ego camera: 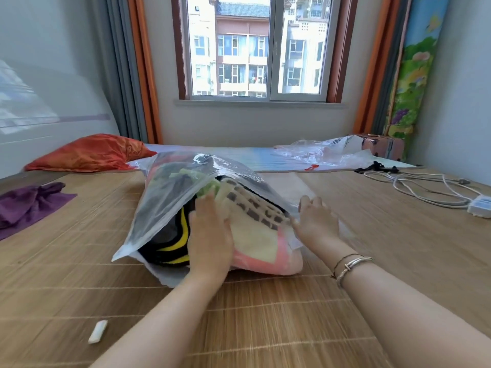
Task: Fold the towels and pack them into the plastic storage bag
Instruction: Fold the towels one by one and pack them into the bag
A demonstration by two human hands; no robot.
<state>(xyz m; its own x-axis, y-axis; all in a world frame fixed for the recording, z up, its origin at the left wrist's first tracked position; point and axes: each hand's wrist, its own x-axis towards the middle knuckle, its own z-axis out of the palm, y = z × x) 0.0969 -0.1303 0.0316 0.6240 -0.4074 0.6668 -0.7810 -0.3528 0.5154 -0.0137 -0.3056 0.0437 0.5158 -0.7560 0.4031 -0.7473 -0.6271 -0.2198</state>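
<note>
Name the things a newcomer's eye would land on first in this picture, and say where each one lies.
First comes the plastic storage bag in the middle of the bamboo mat, bulging with folded towels. The left hand presses flat on the towels at the bag's open mouth, while the right hand holds the bag's right edge. Farther off, an orange pillow lies at back left under the bright window.

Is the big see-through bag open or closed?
Open. The plastic storage bag gapes toward the person; the left hand presses the towels inside, and the right hand holds its edge.
</note>
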